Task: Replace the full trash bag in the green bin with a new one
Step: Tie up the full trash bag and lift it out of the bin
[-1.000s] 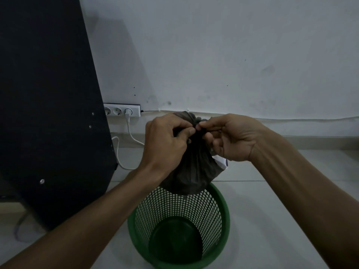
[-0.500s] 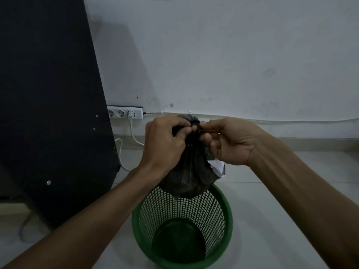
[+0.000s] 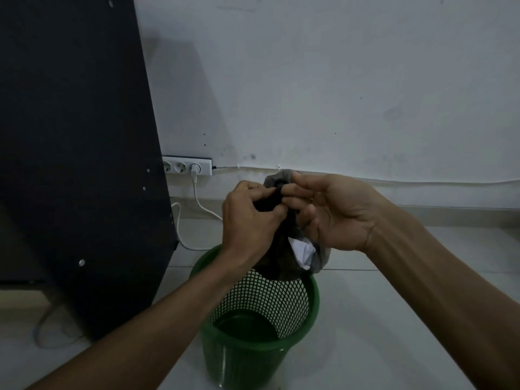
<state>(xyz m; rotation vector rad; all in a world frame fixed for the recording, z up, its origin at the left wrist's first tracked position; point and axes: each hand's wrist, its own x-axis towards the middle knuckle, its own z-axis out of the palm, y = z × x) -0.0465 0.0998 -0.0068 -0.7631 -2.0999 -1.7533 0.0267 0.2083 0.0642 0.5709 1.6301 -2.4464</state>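
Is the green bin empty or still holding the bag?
Empty. The dark trash bag hangs above the green bin, held at its neck by both hands; bare mesh and bin floor show inside.

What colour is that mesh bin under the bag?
Green. The bin has green lattice walls and a solid green rim, seen best in the head view, the only one.

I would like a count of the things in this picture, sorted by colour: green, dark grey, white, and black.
Green: 1, the mesh bin.
Dark grey: 1, the trash bag, its neck in the grip of the left hand and the right hand.
White: 2, the socket strip and the plugged-in cable.
Black: 1, the panel.
Total: 5.
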